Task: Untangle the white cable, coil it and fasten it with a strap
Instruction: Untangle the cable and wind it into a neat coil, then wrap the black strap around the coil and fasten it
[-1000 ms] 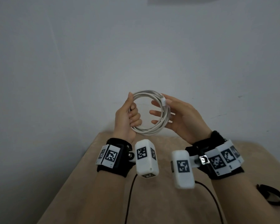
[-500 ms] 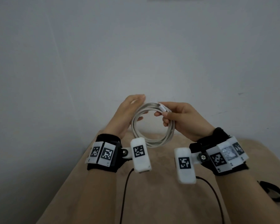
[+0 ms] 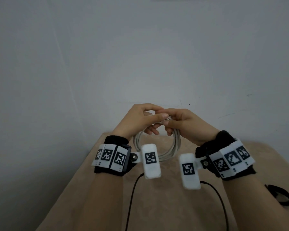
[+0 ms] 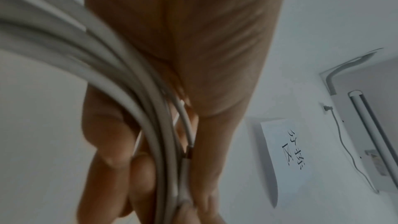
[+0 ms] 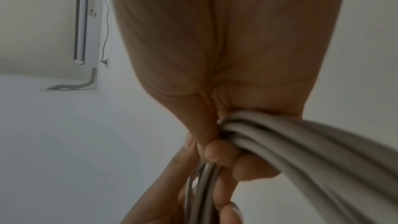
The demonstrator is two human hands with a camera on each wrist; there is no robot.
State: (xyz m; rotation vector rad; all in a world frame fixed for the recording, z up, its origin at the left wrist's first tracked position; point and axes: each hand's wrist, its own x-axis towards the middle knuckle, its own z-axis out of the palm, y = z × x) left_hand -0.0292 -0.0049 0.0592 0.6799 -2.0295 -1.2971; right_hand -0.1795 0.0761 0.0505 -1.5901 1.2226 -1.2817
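Now we have both hands together at the top of the white cable [image 3: 174, 147], which hangs coiled above the beige table [image 3: 157, 205]. A second ago our right hand [image 3: 183, 124] was spread; now it and our left hand [image 3: 140, 119] pinch the loops, ready for the black strap [image 3: 280, 195] lying right of the coil.

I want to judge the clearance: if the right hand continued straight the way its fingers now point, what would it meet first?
Probably the left hand: the right hand points leftward at it, both gripping the white cable coil's top. Depth is unclear.
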